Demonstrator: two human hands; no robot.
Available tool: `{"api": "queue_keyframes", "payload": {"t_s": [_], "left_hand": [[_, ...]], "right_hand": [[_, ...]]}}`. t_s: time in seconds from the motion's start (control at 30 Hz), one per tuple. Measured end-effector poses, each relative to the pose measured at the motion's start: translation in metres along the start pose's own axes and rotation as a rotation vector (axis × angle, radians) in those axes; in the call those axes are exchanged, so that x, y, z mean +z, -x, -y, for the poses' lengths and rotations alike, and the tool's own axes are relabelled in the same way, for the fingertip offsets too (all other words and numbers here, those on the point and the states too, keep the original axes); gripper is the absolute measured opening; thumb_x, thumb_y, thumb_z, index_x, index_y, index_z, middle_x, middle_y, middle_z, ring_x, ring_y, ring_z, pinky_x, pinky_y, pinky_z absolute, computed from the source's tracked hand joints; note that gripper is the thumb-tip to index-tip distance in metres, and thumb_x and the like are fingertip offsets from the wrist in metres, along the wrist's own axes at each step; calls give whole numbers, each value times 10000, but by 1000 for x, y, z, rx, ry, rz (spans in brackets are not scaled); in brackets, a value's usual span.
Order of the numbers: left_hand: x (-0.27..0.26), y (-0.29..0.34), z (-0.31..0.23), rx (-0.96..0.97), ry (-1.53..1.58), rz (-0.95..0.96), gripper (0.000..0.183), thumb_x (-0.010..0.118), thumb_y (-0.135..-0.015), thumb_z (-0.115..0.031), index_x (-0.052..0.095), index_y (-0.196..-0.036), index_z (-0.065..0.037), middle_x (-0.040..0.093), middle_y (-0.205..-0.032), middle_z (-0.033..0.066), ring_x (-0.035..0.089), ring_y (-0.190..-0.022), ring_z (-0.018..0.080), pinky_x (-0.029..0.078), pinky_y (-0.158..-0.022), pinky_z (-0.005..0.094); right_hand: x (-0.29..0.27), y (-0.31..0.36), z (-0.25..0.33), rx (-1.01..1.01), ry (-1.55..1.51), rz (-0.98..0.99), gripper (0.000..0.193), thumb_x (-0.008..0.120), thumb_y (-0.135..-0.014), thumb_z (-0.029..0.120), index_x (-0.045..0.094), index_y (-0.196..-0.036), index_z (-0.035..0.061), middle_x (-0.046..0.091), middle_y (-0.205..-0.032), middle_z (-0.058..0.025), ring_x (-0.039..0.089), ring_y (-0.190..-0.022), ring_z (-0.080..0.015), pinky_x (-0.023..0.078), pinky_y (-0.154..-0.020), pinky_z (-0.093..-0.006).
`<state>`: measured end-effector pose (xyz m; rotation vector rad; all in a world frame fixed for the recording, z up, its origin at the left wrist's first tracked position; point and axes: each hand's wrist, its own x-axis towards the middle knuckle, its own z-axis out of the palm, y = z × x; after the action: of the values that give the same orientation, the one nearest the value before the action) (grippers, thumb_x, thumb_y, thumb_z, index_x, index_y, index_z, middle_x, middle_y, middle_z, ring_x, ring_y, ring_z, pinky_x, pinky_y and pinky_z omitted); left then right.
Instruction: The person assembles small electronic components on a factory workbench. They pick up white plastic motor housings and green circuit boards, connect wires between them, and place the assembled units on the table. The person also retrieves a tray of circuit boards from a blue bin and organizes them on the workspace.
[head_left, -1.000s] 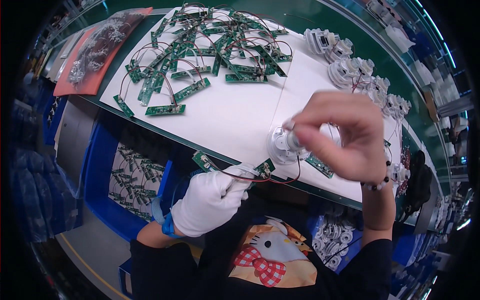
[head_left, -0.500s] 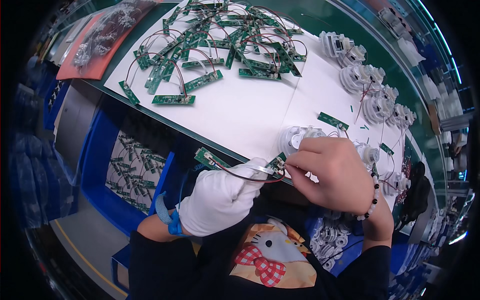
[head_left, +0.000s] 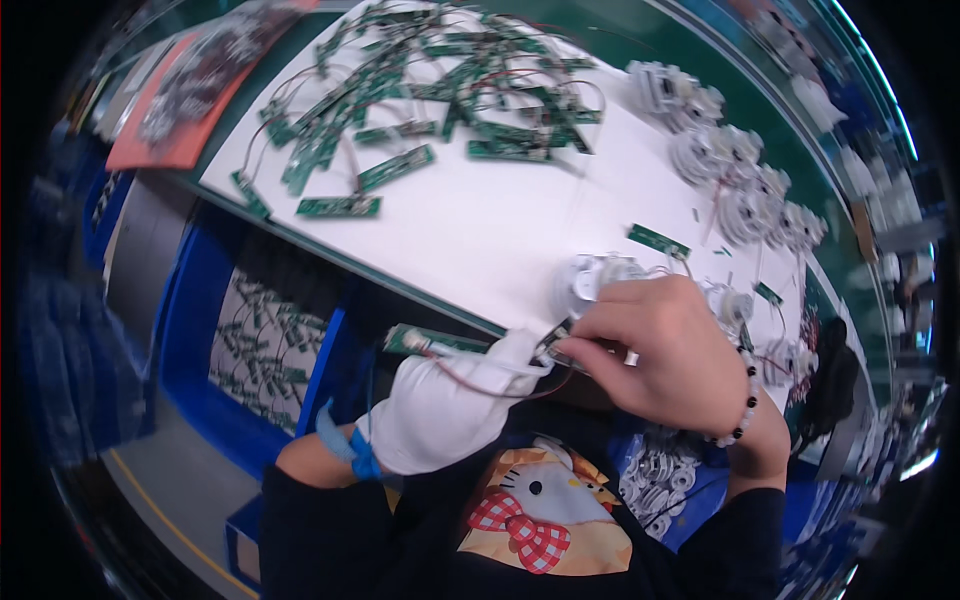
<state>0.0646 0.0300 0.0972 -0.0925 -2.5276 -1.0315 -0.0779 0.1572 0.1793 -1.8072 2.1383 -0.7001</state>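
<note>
Small board [head_left: 549, 341] is being gripped by the curled left hand [head_left: 445, 405], its tip being pinched by the right hand [head_left: 650, 345]; light pressure's being advised tbh.

No text can be read; the circuit boards [head_left: 510, 151] seem too blurred.

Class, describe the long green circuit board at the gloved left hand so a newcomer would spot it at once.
Start at the white-topped table and follow its near edge to the white-gloved left hand. The long green circuit board juts out from that hand toward the picture's left. Unlike the similar boards lying on the table, this one is held in the hand.
</note>
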Motion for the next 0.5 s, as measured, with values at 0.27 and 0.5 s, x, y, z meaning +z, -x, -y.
{"api": "queue_keyframes", "payload": {"t_s": [0.27, 0.5], "left_hand": [[23, 16, 10, -202, 319, -267, 241, 470, -835, -56, 533, -1057, 16, 591, -689, 105, 542, -530, 181, 437, -484, 267], [16, 13, 24, -112, 131, -236, 272, 419, -874, -5, 521, -1126, 14, 597, -721, 93, 478, -490, 85, 385, -444, 195]], "right_hand": [[-6, -1, -15, -76, -145, 4, 198, 680, -653, 132, 589, -715, -33, 537, -693, -155, 549, -687, -334, 445, -632, -369], [1, 10, -21, -114, -226, -148, 317, 688, -658, 171, 579, -881, -27, 557, -919, -166, 535, -874, -318, 439, -716, -373]]}}
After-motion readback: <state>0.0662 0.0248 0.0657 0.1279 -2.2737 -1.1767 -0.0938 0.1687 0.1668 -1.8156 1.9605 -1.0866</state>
